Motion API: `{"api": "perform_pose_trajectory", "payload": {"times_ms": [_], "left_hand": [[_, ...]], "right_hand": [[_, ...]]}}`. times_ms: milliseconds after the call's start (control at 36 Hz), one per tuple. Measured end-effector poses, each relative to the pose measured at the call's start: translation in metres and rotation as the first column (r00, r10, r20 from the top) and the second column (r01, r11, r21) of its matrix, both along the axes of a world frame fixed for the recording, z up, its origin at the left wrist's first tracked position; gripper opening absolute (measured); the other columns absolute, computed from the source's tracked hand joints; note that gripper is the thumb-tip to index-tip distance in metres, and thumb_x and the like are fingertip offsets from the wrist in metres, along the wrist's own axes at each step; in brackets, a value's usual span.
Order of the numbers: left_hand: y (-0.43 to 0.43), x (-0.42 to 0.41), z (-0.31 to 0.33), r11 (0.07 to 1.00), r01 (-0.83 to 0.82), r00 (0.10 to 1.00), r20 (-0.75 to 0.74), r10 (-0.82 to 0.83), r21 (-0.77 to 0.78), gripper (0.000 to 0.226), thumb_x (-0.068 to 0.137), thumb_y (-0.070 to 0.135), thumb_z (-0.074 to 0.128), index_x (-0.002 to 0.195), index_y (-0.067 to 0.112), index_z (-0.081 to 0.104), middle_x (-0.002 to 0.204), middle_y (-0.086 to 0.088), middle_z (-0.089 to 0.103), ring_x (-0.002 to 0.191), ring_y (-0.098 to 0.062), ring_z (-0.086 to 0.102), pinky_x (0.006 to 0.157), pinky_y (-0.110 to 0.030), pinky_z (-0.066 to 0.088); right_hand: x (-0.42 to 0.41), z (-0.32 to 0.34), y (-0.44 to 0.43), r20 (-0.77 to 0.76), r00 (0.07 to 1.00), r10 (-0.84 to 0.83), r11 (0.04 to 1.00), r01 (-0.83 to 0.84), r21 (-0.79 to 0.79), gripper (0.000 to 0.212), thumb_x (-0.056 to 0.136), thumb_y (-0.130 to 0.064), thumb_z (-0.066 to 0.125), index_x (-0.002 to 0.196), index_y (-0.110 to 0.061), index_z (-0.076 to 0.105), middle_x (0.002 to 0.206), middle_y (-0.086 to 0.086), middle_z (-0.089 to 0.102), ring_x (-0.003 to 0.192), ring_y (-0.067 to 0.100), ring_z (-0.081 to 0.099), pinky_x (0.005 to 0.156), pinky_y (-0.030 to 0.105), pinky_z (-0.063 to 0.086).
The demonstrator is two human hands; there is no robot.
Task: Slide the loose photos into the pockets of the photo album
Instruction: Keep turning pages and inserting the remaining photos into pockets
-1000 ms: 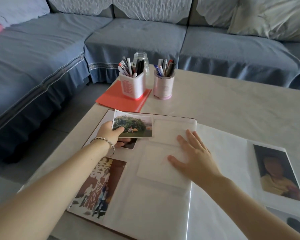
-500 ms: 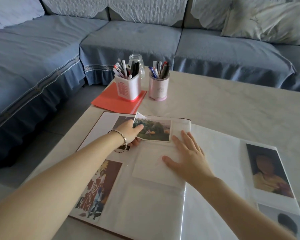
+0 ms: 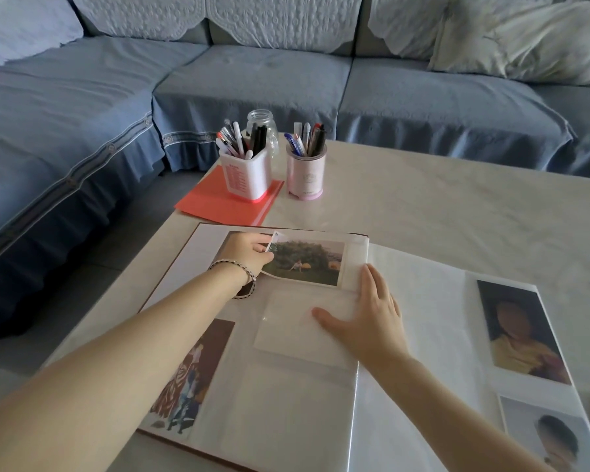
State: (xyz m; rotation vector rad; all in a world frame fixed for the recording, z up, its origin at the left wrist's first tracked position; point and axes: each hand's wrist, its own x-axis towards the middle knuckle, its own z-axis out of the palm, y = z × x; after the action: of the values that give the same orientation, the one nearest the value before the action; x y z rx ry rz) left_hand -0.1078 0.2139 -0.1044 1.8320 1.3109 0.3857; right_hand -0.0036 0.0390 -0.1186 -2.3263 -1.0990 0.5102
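Head view: photo album (image 3: 286, 396) laid open on pale table (image 3: 440, 206). Landscape photo (image 3: 304, 264) pinched at left edge by left hand (image 3: 249, 252), most of it lying over top pocket of left page. Right hand (image 3: 368, 318) pressed flat, fingers straight, on page beside photo. Pen holders (image 3: 246, 172) stood beyond album.

The landscape photo (image 3: 305, 262) lies flat in the top pocket of the open photo album (image 3: 286, 386).
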Motion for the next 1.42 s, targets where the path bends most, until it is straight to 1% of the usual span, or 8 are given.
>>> {"api": "perform_pose_trajectory", "payload": {"times_ms": [250, 389, 556, 694, 861, 1000, 1167, 1417], "left_hand": [[0.005, 0.004, -0.002, 0.994, -0.081, 0.997, 0.004, 0.081, -0.078, 0.032, 0.078, 0.006, 0.071, 0.109, 0.013, 0.069, 0.094, -0.003, 0.062, 0.088, -0.019, 0.058, 0.091, -0.033, 0.049], [0.004, 0.005, -0.006, 0.979, -0.181, 0.98, 0.059, 0.187, -0.097, 0.019, 0.083, 0.009, 0.066, 0.101, 0.01, 0.073, 0.072, 0.008, 0.059, 0.085, -0.018, 0.055, 0.072, -0.021, 0.046], [-0.002, 0.012, -0.007, 0.974, -0.217, 0.976, 0.02, 0.218, -0.063, 0.021, 0.085, 0.009, 0.064, 0.103, 0.007, 0.071, 0.105, -0.005, 0.068, 0.103, -0.021, 0.059, 0.079, -0.021, 0.042], [0.001, 0.015, -0.01, 0.958, -0.276, 0.961, -0.042, 0.273, -0.081, 0.01, 0.085, 0.004, 0.057, 0.086, 0.001, 0.067, 0.073, -0.007, 0.055, 0.076, -0.026, 0.054, 0.05, -0.021, 0.031], [-0.005, 0.008, -0.004, 0.966, -0.22, 0.974, 0.03, 0.226, -0.139, 0.017, 0.08, 0.006, 0.06, 0.088, -0.005, 0.071, 0.069, -0.013, 0.058, 0.067, -0.025, 0.051, 0.069, -0.03, 0.041], [-0.013, 0.002, 0.004, 0.985, -0.088, 0.994, 0.046, 0.096, -0.147, 0.024, 0.077, 0.014, 0.072, 0.101, 0.014, 0.068, 0.096, -0.003, 0.065, 0.093, -0.022, 0.061, 0.092, -0.033, 0.049], [-0.015, 0.007, 0.007, 0.988, -0.069, 0.998, -0.017, 0.067, -0.138, 0.046, 0.077, 0.016, 0.076, 0.12, 0.006, 0.061, 0.12, -0.007, 0.061, 0.106, -0.019, 0.056, 0.084, -0.019, 0.036], [-0.014, 0.013, 0.002, 0.987, -0.155, 0.987, -0.054, 0.152, -0.044, 0.012, 0.078, 0.015, 0.073, 0.084, 0.006, 0.068, 0.091, -0.009, 0.066, 0.091, -0.024, 0.06, 0.077, -0.024, 0.04]], "right_hand": [[0.001, 0.0, 0.0, -0.004, 1.0, 0.004, 1.0, -0.004, 0.005, 0.104, 0.073, -0.06, 0.065, 0.149, -0.018, 0.007, 0.155, -0.009, 0.009, 0.139, 0.016, 0.016, 0.111, 0.022, 0.009], [0.001, -0.001, -0.001, -0.002, 1.0, 0.002, 1.0, -0.002, 0.016, 0.104, 0.073, -0.06, 0.065, 0.149, -0.019, 0.007, 0.155, -0.009, 0.009, 0.14, 0.015, 0.016, 0.112, 0.024, 0.01], [0.001, -0.002, -0.001, -0.009, 1.0, -0.001, 1.0, 0.001, 0.016, 0.103, 0.073, -0.061, 0.064, 0.149, -0.02, 0.007, 0.155, -0.01, 0.009, 0.14, 0.016, 0.016, 0.112, 0.023, 0.01], [0.001, -0.003, 0.0, -0.005, 1.0, 0.0, 1.0, 0.0, 0.021, 0.103, 0.073, -0.06, 0.065, 0.148, -0.02, 0.009, 0.155, -0.01, 0.01, 0.14, 0.016, 0.016, 0.111, 0.021, 0.009], [0.001, -0.003, 0.0, 0.01, 1.0, 0.01, 1.0, -0.01, 0.02, 0.1, 0.073, -0.061, 0.064, 0.148, -0.02, 0.01, 0.154, -0.009, 0.01, 0.14, 0.016, 0.015, 0.11, 0.021, 0.008], [0.0, -0.002, 0.0, 0.028, 1.0, 0.013, 0.999, -0.014, 0.033, 0.099, 0.074, -0.059, 0.064, 0.147, -0.019, 0.012, 0.154, -0.008, 0.011, 0.14, 0.016, 0.015, 0.11, 0.021, 0.008], [0.001, -0.003, 0.0, 0.028, 1.0, 0.014, 0.999, -0.015, 0.037, 0.1, 0.075, -0.059, 0.064, 0.148, -0.019, 0.01, 0.155, -0.008, 0.01, 0.14, 0.015, 0.014, 0.111, 0.021, 0.007], [0.0, -0.005, 0.0, 0.02, 1.0, 0.005, 0.999, -0.006, 0.049, 0.102, 0.075, -0.061, 0.063, 0.149, -0.019, 0.007, 0.156, -0.008, 0.007, 0.142, 0.014, 0.011, 0.112, 0.021, 0.005]]}}
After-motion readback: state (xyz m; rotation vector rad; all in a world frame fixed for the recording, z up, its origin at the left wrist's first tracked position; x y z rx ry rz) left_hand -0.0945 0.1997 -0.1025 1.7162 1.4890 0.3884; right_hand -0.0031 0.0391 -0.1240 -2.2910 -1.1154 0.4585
